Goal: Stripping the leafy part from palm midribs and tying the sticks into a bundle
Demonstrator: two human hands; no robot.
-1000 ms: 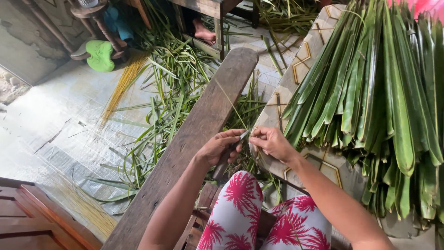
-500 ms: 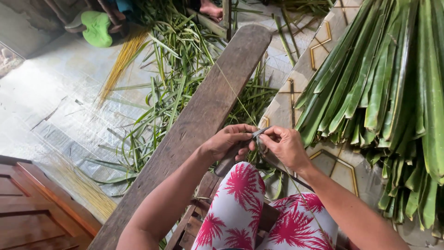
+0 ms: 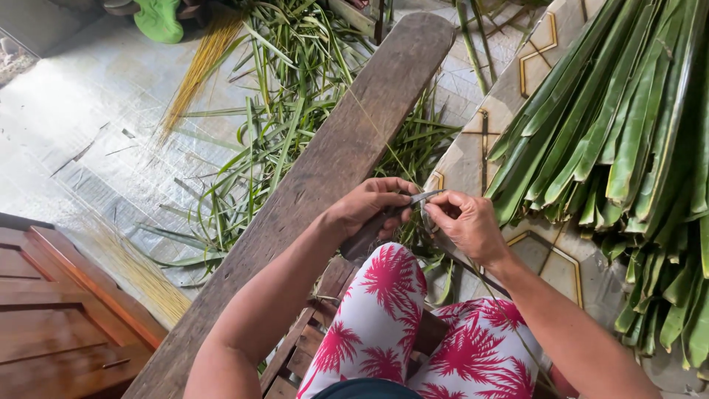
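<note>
The left hand (image 3: 373,209) is gripping a small knife (image 3: 391,218), its handle largely hidden in the closed fist; the right hand (image 3: 464,224) is pinching a thin leaf rib (image 3: 369,122) against the blade, the pinched end too fine to make out; the rib is running up over the wooden plank (image 3: 325,170); stacked green leaves (image 3: 628,125) are lying cut off at right.
</note>
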